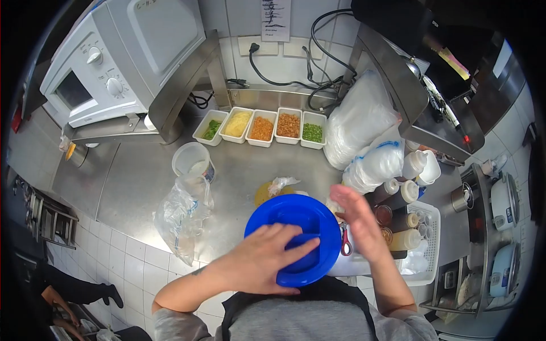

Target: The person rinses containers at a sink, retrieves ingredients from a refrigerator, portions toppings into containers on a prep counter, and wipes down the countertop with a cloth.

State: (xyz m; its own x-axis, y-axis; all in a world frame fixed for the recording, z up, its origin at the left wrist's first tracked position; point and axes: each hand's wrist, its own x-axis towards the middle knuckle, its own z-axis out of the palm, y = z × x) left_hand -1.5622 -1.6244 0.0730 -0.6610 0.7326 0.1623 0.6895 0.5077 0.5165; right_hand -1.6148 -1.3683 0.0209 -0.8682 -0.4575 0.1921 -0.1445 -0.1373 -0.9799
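A round blue divided plate (329, 230) is at the table's front edge, close to my body. My left hand (261, 256) lies over its left side, fingers spread across the inner compartments and thumb toward the divider; part of the plate is hidden under it. On the plate's right, my right hand (358, 219) is raised with its fingers stretched out, holding nothing. Just behind the plate is a yellowish round item (263, 194) with a crumpled piece of clear plastic (282, 184) on it. Red-handled scissors (346, 241) lie between the plate and my right hand.
Five white trays of chopped food (261, 129) line the back. A clear tub (190, 157) and plastic bag (181, 219) lie left. Plastic-wrapped stacks (364, 125), bottles (408, 191) and a white basket (434, 238) stand right. A microwave (114, 68) is above left; another person's leg (79, 286) shows lower left.
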